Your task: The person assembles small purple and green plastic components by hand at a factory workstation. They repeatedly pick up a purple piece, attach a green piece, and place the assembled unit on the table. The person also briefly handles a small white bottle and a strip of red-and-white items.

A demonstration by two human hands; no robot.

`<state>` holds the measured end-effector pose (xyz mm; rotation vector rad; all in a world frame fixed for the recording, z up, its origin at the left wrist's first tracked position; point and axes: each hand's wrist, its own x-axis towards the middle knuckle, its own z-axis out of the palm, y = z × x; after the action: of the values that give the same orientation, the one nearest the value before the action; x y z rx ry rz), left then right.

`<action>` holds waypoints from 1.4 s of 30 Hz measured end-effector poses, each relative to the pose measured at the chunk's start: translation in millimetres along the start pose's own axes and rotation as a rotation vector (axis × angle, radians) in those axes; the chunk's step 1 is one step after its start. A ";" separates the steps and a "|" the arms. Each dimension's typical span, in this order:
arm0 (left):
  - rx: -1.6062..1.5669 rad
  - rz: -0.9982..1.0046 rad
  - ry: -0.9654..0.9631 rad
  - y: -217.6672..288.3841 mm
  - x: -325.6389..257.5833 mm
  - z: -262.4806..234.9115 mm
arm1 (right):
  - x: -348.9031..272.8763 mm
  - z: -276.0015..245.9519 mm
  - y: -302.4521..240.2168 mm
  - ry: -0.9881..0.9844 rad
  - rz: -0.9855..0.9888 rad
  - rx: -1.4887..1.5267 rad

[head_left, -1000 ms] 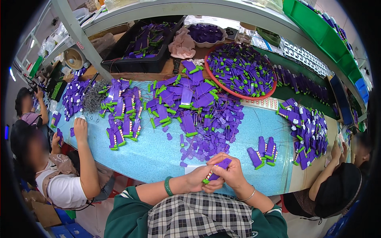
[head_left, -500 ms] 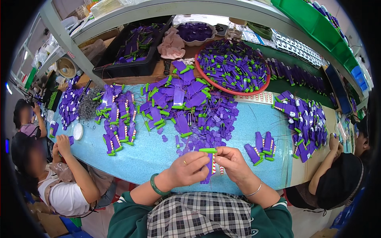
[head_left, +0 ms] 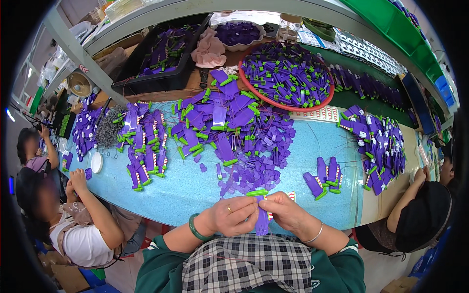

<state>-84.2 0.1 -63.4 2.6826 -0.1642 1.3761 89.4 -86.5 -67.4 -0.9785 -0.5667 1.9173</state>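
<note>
A flat purple plastic part (head_left: pixel 262 223) with a bright green end (head_left: pixel 257 193) is held upright before my chest, the green end pointing away from me. My left hand (head_left: pixel 231 216) is closed on its left side, fingers curled and thumb hidden. From the other side my right hand (head_left: pixel 289 214) pinches the part between thumb and forefinger. Just behind the right fingers shows a small red-and-white striped strip (head_left: pixel 291 196); I cannot tell whether it is held. Small loose purple pieces (head_left: pixel 249 175) lie beyond my hands.
A large heap of purple-and-green parts (head_left: pixel 220 115) lies ahead, with a red-rimmed basket (head_left: pixel 243 87) of clips behind. More parts lie in piles at left (head_left: pixel 141 146) and right (head_left: pixel 383 151). A small group (head_left: pixel 322 176) sits right of my hands. A shelf beam (head_left: pixel 195 27) crosses above; co-workers sit on both sides.
Both hands have drawn slightly toward me with the purple part. The right thumb and forefinger now press near the green end, and the striped strip shows behind them instead of below.
</note>
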 end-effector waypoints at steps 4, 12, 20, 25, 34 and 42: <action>-0.004 -0.046 -0.023 3.5 -3.9 4.2 | -21.3 -14.1 -1.2 -0.123 0.099 -0.168; -0.343 -0.552 0.034 12.2 -2.7 18.8 | -20.4 -15.7 -3.6 0.315 -0.810 -0.956; 0.081 -0.705 -0.489 -36.3 -19.9 -29.6 | -9.4 -31.8 7.5 0.261 -0.517 -0.212; 0.306 -0.596 -0.523 -61.5 -49.2 -35.9 | -2.0 -31.8 12.7 0.168 -0.482 -0.291; -1.135 -1.441 0.346 -38.3 -36.7 -22.7 | 8.5 -8.8 2.6 0.204 -0.554 -0.370; -1.175 -1.368 0.391 -12.0 -30.2 3.9 | 20.1 -3.9 7.5 0.422 -0.842 -0.846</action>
<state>-96.8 12.5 -91.0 0.9990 0.5879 0.7843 82.7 -72.9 -83.1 -1.3141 -1.3204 0.6655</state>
